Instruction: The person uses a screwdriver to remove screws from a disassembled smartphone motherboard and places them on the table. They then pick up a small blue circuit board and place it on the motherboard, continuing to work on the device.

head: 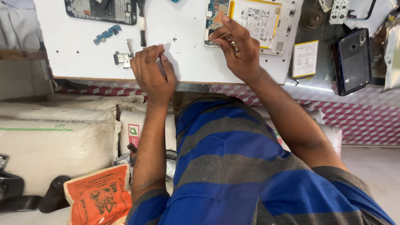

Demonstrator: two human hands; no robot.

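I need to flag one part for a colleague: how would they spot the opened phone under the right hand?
On the white work board, look at its far right corner. The opened phone lies there under the right hand, the only one showing a yellow-edged white battery.

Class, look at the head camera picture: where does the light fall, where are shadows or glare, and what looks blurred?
Head view: bright, even light washes out the white board; the left hand casts a soft shadow beside its fingers; a glare streak lies on the glass counter right of the right hand; the striped shirt is slightly soft, close to the lens.
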